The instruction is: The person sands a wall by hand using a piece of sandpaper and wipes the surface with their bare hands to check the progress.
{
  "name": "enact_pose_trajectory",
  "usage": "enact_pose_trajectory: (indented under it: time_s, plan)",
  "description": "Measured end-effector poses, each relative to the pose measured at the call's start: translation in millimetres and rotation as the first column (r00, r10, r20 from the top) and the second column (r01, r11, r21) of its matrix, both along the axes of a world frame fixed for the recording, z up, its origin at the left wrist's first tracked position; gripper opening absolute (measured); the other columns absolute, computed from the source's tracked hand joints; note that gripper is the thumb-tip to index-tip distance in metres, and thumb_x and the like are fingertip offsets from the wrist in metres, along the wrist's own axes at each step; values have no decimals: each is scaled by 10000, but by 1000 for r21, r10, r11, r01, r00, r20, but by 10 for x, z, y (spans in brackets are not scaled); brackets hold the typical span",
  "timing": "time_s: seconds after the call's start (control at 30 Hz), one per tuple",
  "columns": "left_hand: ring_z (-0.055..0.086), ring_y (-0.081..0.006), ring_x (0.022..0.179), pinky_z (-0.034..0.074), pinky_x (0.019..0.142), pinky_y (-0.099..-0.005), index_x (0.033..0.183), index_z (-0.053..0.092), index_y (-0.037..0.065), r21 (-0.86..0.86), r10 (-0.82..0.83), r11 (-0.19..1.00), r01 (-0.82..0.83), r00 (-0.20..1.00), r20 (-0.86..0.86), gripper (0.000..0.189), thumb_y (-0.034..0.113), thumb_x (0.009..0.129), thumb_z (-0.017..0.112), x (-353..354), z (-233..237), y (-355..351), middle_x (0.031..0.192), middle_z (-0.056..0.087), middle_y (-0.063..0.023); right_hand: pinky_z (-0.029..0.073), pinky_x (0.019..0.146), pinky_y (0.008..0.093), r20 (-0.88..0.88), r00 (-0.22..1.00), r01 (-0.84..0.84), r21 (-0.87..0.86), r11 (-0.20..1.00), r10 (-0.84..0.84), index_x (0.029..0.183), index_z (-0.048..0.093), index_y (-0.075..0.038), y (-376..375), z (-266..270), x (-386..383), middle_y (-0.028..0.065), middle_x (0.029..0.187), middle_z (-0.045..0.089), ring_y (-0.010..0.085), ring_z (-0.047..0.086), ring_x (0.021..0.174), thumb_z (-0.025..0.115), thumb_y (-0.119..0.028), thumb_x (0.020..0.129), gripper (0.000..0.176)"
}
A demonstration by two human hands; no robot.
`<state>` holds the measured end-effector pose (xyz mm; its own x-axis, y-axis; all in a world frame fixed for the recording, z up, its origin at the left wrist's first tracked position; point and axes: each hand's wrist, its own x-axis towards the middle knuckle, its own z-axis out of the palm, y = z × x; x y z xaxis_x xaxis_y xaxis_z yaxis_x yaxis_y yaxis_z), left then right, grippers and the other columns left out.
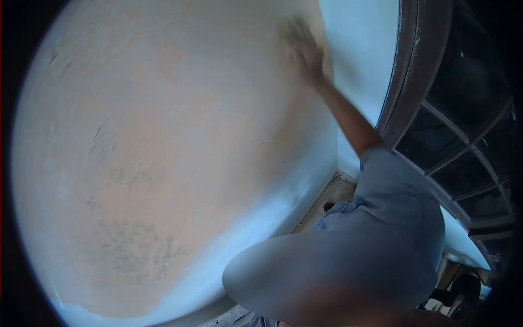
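My right hand [305, 52] is raised against a large wall [163, 141] with a patchy, pinkish-tan surface. It lies near the wall's upper right edge, beside a pale blue-white wall [362, 49]. Motion smears the fingers, so I cannot make out whether they are spread or hold something. The bare forearm runs down to a grey short sleeve [397, 180]. Dark smudges [131, 245] and thin scratches mark the wall's lower left part. My left hand does not show.
To the right stands a brown frame with dark glass panes [463, 147]. Below the wall corner a strip of floor [332, 193] shows, with a small dark round thing [328, 207] on it. A blurred oval covers part of the grey shirt. Dark objects [463, 289] sit at lower right.
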<state>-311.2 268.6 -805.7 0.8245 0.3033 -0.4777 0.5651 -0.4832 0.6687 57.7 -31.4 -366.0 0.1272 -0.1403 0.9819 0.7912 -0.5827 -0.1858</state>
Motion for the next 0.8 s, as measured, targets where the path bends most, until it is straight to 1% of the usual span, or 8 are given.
enact_pose_trajectory:
  time_s: [0.23,0.27,0.33,0.4,0.43,0.5,0.57,0.8]
  plan:
    - [634,-354,974,496,775,-469,1184,607,88,98,-126,988,124,992,25,437,403,943,423,981,154,-4,1104,645,-198,461,787,435,-123,991,-30,117,993,45,1177,610,-64,-508,416,398,197,928,644,331,616,891,480,-283,925,359]
    - [634,-353,972,497,774,-469,1183,608,88,109,-152,983,149,988,18,435,402,943,424,1050,159,-12,1103,646,-198,465,717,412,-141,960,206,-232,951,-242,1204,607,-110,-910,665,1092,158,834,645,319,619,786,445,-287,958,344]
    - [635,-352,969,497,771,-468,1182,608,88,125,-205,972,201,979,18,433,399,942,425,1257,99,-69,1100,647,-198,384,1018,384,114,973,-210,63,976,202,1115,613,27,-752,1376,563,195,1248,590,288,566,1160,426,-178,952,322]
    - [636,-351,966,498,768,-467,1181,609,89,124,-245,962,242,970,4,430,396,942,427,1243,-68,-141,1097,648,-198,372,1038,377,57,995,-77,-34,996,79,1171,596,18,-775,1094,681,192,1307,547,307,517,1224,397,-206,980,355]
    - [637,-351,964,498,766,-466,1180,609,89,118,-260,959,259,966,-5,429,395,942,427,1221,-89,-237,1096,648,-197,439,666,447,-164,985,-33,171,985,61,1145,631,-104,-641,670,552,166,711,593,326,578,687,455,-295,950,324]
    - [638,-350,961,498,763,-465,1179,609,89,109,-292,950,292,956,-10,426,393,942,429,1194,-98,-401,1093,649,-197,475,855,393,-15,998,57,82,995,-56,1187,625,-49,-560,-558,441,188,1024,662,285,642,967,411,-329,979,409]
    - [639,-349,958,499,760,-464,1178,610,89,98,-324,942,322,946,5,423,390,941,430,1263,-55,-626,1090,650,-197,211,1130,477,-222,972,-33,170,985,71,1180,635,-44,-332,-1617,-12,206,1320,528,379,418,1306,409,-223,966,359]
    - [643,-345,946,501,749,-461,1174,611,89,183,-416,892,414,909,-29,414,381,940,435,1083,54,-282,1080,654,-195,488,800,431,2,996,-94,84,992,95,976,685,-57,-518,242,485,165,973,679,361,637,903,498,-236,919,265]
